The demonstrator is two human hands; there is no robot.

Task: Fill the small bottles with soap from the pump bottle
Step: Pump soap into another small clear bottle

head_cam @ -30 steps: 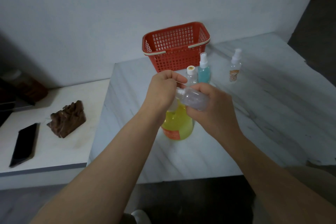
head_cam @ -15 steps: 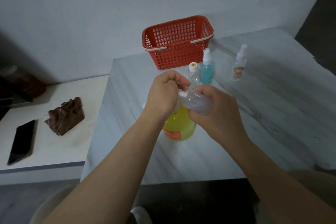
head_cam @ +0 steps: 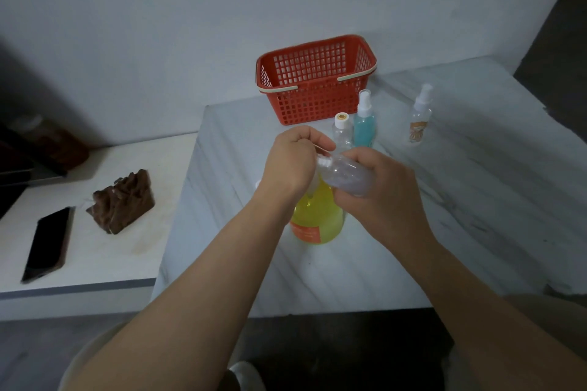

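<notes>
While the left hand [head_cam: 293, 165] grips the pump bottle [head_cam: 317, 219], its head is hidden.

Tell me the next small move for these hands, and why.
Probably bring the neck of the small clear bottle under the pump's spout. The right hand grips it tilted, its threaded neck apparently uncapped and pointing at the left hand, which curls above the yellow pump bottle. The spout itself is hidden beneath that hand.

Table [head_cam: 476, 200], basket [head_cam: 317, 98], pump btl [head_cam: 317, 219], 3 sm btls [head_cam: 363, 130]
</notes>
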